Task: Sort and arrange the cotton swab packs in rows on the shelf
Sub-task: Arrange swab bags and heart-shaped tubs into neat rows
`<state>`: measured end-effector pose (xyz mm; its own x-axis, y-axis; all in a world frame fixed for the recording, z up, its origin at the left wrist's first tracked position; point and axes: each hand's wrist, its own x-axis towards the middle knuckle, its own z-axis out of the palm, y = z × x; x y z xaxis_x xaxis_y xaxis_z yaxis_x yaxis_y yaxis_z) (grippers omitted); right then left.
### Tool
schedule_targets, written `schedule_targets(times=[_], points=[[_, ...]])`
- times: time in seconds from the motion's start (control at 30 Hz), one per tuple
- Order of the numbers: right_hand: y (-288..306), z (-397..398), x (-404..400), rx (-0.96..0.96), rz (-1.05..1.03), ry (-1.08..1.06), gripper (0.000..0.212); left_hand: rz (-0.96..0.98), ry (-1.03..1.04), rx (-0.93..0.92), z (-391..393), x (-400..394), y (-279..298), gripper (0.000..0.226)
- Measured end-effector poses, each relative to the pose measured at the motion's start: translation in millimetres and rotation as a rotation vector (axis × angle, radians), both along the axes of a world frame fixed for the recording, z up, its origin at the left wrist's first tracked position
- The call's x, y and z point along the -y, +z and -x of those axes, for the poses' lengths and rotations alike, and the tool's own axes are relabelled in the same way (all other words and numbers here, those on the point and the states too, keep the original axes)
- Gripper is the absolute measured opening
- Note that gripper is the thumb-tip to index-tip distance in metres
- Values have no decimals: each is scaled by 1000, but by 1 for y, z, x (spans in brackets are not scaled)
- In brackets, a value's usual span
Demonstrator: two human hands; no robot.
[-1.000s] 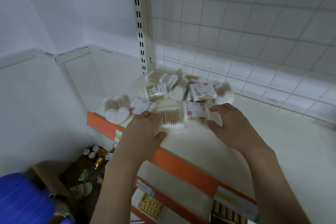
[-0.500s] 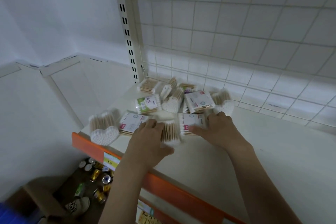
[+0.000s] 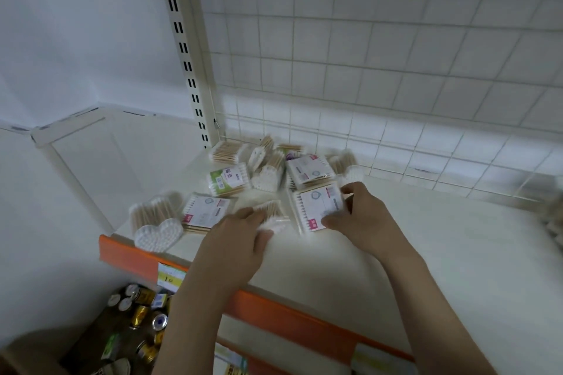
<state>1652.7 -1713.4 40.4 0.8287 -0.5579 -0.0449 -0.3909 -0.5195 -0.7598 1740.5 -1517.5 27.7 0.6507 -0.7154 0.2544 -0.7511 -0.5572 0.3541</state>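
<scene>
Several cotton swab packs lie jumbled at the left end of a white shelf. My left hand grips a heart-shaped swab pack near the front. Beside it, my right hand holds a flat square pack with a white and pink label by its right edge. Another heart-shaped pack sits at the front left corner, a second square pack next to it. A green-labelled pack and more packs are piled behind.
The shelf has an orange front strip with a price tag. A slotted upright post and a wire grid back panel bound it. A cardboard box of cans stands on the floor below left.
Both hands moved forward onto the packs. The right hand closed on the square pack and the left on the heart-shaped pack. The camera tilted up and nearer.
</scene>
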Motion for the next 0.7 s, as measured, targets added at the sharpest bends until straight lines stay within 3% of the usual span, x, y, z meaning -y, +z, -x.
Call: schedule_targets(times=[0.17, 0.7], points=[[8, 37, -1, 66, 141, -51, 25, 153, 27, -23, 24, 2, 3, 38], [16, 153, -21, 130, 346, -177, 19, 204, 12, -107, 90, 17, 8, 37]])
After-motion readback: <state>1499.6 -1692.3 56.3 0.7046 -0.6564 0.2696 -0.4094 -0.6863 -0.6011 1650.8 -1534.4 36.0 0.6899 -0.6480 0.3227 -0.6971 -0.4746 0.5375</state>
